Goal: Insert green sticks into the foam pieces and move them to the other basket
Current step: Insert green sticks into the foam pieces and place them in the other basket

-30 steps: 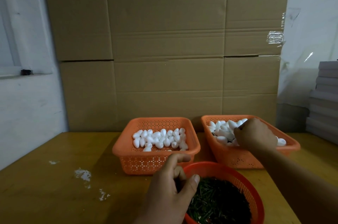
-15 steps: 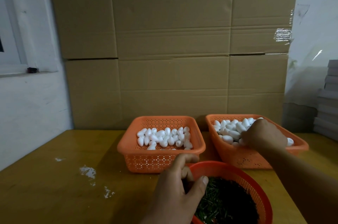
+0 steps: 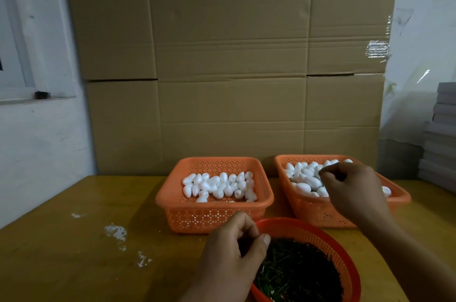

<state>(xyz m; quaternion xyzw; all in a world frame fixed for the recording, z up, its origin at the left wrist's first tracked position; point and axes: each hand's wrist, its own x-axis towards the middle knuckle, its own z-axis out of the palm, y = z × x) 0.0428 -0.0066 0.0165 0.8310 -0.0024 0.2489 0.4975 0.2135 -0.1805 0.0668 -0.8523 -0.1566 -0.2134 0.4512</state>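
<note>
Head view: at lower centre the left hand (image 3: 230,250) curls its fingers over the round red basket (image 3: 345,259) of green sticks (image 3: 296,274); whether it pinches one I cannot tell. At centre right the right hand (image 3: 352,190), fingers bunched, reaches among foam pieces (image 3: 306,178) in the right orange basket (image 3: 318,212); its grip is hidden. The left orange basket (image 3: 214,215) holds more foam.

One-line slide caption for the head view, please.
Left hand reaches into round red basket of green sticks; right hand picks among white foam pieces in right orange basket.
</note>
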